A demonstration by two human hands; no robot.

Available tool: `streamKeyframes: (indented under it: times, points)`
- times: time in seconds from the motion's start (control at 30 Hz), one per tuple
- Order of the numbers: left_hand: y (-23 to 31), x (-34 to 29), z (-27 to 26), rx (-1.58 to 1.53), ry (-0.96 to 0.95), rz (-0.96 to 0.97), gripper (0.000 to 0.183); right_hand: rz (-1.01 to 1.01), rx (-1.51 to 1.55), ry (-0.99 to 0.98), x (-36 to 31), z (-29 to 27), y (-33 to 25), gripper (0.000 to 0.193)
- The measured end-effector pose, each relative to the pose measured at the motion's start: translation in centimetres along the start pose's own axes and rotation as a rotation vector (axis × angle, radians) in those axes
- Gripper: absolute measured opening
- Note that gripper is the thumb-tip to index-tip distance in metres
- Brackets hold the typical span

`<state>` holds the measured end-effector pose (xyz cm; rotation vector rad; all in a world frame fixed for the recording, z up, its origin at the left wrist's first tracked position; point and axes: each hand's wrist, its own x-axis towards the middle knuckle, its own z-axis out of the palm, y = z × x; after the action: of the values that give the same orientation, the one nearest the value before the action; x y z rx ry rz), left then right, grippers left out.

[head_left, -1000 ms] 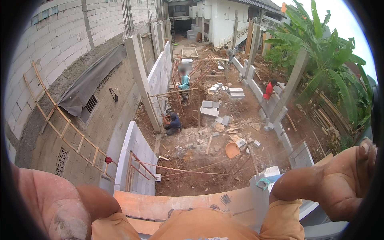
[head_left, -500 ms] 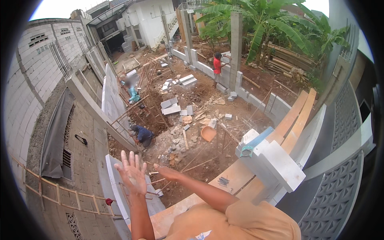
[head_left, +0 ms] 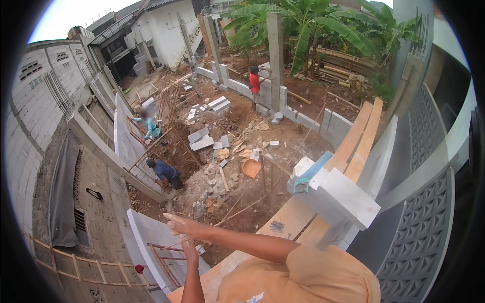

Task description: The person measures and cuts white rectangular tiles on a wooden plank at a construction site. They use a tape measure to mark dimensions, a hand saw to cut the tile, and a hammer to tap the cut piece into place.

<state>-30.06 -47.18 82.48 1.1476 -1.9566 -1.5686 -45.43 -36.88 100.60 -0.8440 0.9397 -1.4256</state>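
My right hand point(head_left: 184, 228) reaches across from the right, its fingers stretched out toward the left and holding nothing that I can see. It lies over my left hand point(head_left: 189, 243), which is mostly hidden behind it; the left fingers cannot be made out. The two hands meet or overlap in front of my chest, above the dug ground. Pale dust marks the right fingers. On the wooden plank point(head_left: 288, 214) near my right forearm lies a small pile of nails point(head_left: 277, 225). Further right, a handsaw point(head_left: 319, 166) with a teal handle rests on white blocks point(head_left: 343, 197).
Below, a person in dark blue point(head_left: 166, 172) bends by the left wall, and another in teal point(head_left: 149, 129) works behind. A person in red point(head_left: 254, 83) stands at a pillar point(head_left: 275, 60). An orange basin point(head_left: 251, 168), rubble and loose blocks point(head_left: 200, 139) lie on the ground.
My left hand, raised with its palm and spread fingers showing, has dropped behind the right one. My right hand has moved left across it. The view has shifted slightly.
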Motion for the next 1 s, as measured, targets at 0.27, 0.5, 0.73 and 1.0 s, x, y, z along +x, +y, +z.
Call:
streamKeyframes:
  times: [0.27,0.5,0.73,1.0]
  points:
    - [-23.1,-15.4,-13.2,0.526,-0.094,-0.412,0.063,0.395,-0.017,0.391,-6.5,-12.5,13.1,0.072]
    - [-28.0,-24.5,-10.4,0.308,-0.222,-0.771,0.056,0.633,-0.001,0.886,-18.1,-19.8,27.9,0.044]
    - [-29.8,-19.7,-7.6,-0.080,-0.177,-0.654,0.050,0.450,-1.015,0.472,-21.0,-23.2,30.6,0.030]
    - [-18.3,-9.5,-4.6,0.060,-0.174,-0.385,0.046,0.675,-1.151,0.338,-21.8,-24.3,28.1,0.047]
